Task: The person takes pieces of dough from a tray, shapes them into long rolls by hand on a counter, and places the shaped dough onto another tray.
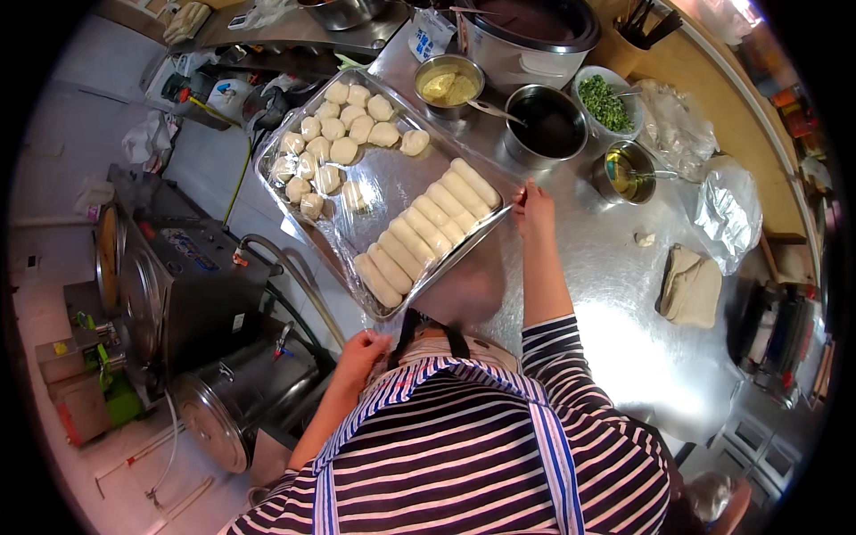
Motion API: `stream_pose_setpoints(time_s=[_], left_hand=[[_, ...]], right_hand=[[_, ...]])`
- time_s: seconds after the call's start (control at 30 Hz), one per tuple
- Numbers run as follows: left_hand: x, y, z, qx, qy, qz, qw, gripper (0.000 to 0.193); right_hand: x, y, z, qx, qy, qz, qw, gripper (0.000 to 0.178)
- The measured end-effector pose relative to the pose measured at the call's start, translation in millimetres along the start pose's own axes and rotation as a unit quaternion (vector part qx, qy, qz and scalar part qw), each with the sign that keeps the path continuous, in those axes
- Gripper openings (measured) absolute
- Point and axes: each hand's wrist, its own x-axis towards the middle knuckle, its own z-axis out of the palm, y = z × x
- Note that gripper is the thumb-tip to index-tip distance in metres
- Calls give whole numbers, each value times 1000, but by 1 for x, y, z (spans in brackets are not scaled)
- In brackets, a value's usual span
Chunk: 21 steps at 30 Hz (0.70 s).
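A metal tray (pixel 466 252) lies askew at the near left of the steel table. Round dough balls (pixel 343 150) fill its far left part, and a row of dough logs (pixel 413 241) lies along its near right side. Clear plastic wrap (pixel 343 234) stretches over the tray, wrinkled and shiny. At the tray's near corner my left hand (pixel 358 355) is closed in a pinch on the wrap's edge. By the right corner my right hand (pixel 535 212) is closed too, its fingertips pinching the wrap's edge, which is hard to see there.
Behind the tray stand a pot of yellow paste (pixel 448 86), a pot of dark liquid (pixel 546 127), a bowl of chopped greens (pixel 606 102) and a small pot of oil (pixel 622 172). A folded cloth (pixel 691 287) and crumpled plastic bag (pixel 727 214) lie at right.
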Motion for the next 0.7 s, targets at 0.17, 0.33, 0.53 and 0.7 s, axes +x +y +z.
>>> stream_pose_setpoints(time_s=[0.17, 0.33, 0.53, 0.7], left_hand=[[18, -11, 9, 105, -36, -32, 993, 27], [59, -62, 5, 399, -34, 58, 915, 37], [120, -85, -70, -120, 144, -89, 978, 28], [104, -11, -103, -267, 233, 24, 935, 20]], right_hand=[[42, 49, -44, -380, 79, -262, 884, 21], [1, 30, -8, -579, 93, -328, 741, 26], [18, 23, -9, -609, 21, -309, 730, 29], [30, 18, -33, -446, 61, -321, 833, 26]])
